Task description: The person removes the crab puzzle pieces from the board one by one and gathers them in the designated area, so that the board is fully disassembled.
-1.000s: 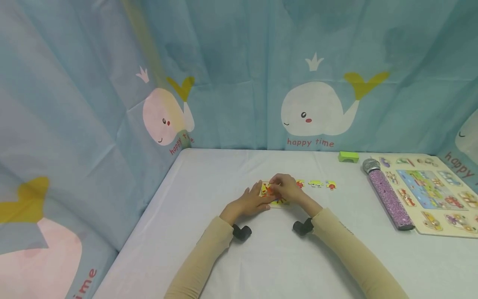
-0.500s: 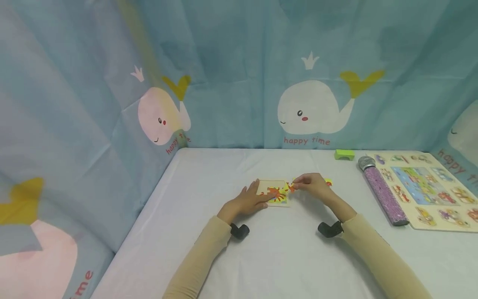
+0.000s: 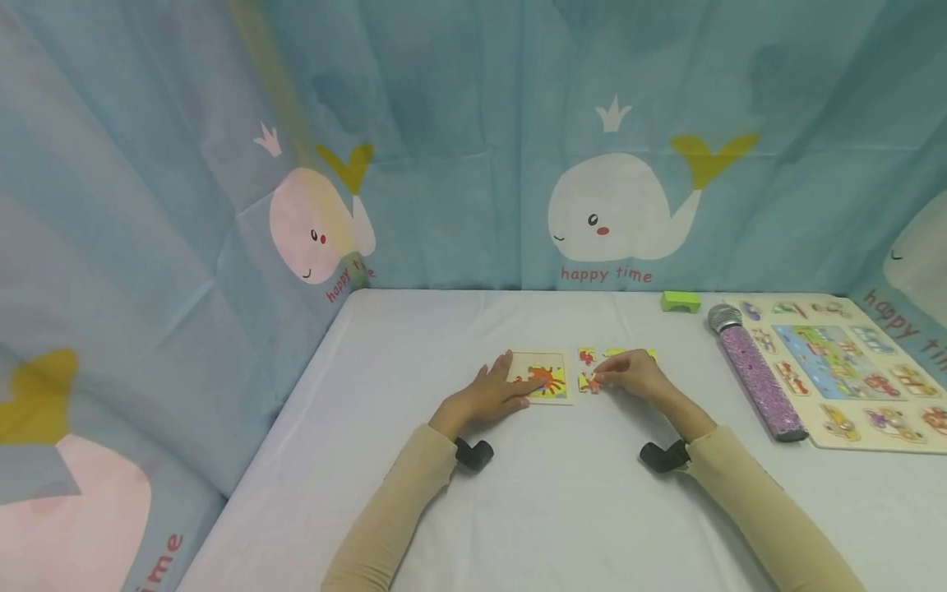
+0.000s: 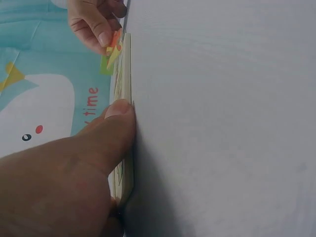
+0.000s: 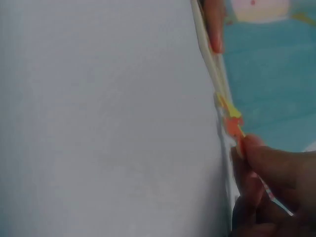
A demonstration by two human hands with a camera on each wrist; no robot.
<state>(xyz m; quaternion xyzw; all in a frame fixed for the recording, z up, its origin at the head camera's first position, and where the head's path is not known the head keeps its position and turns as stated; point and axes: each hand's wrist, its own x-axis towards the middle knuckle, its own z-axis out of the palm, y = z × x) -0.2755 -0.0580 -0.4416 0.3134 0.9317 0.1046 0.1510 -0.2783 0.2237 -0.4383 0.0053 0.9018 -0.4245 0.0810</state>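
Note:
My left hand (image 3: 486, 393) lies over the left side of a small wooden jigsaw board (image 3: 538, 355), its fingers mostly straight. In the left wrist view, the thumb (image 4: 118, 109) touches the board's near edge. An orange figure on yellow shows in the board's lower right part; the upper part is bare wood. Just right of the board, my right hand (image 3: 638, 375) pinches an orange and yellow puzzle piece (image 3: 588, 383) between thumb and fingertips. The right wrist view shows that puzzle piece (image 5: 232, 123) close to the tabletop.
A red and yellow piece (image 3: 587, 355) lies behind the held one. More yellow pieces (image 3: 617, 352) are partly hidden by my right hand. Farther right are a green block (image 3: 680, 302), a glittery pink microphone (image 3: 762, 378) and a large picture puzzle board (image 3: 821, 423).
My right hand has lifted the orange piece off the board and carried it right, down beside the board. My left hand has stayed in place. The head view has shifted slightly.

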